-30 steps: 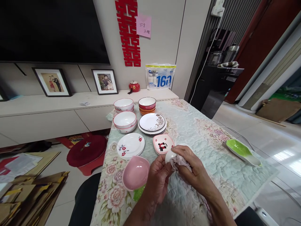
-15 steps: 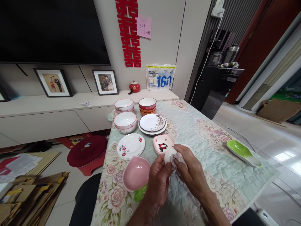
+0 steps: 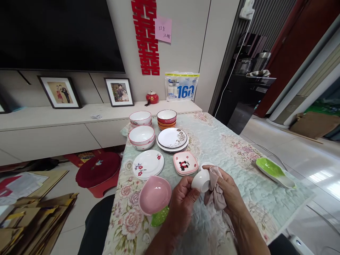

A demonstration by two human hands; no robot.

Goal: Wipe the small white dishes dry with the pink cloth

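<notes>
A small white bowl (image 3: 200, 181) is tilted on its side between my hands, above the near part of the table. My left hand (image 3: 183, 198) pinches its left rim between thumb and fingers. My right hand (image 3: 228, 187) grips a pale pink cloth (image 3: 215, 193), which touches the bowl's right side and hangs below. Just behind, partly hidden, more white dishware (image 3: 205, 165) stands on the table. The square pink dish with a cat picture (image 3: 186, 163) sits beyond my hands, and a pink peach-shaped bowl (image 3: 154, 195) with a green leaf lies left of them.
White flowered plates (image 3: 148, 164), rimmed plates (image 3: 172, 138), white bowls (image 3: 141, 135) and red and orange bowls (image 3: 166, 117) are stacked on the flowered tablecloth (image 3: 233, 156). A green-and-white dish (image 3: 275, 171) lies near the right edge. A red stool (image 3: 98, 170) stands left.
My right hand has moved right with the cloth, out from inside the bowl. The bowl has turned and shows more of its outside; the left hand still holds it.
</notes>
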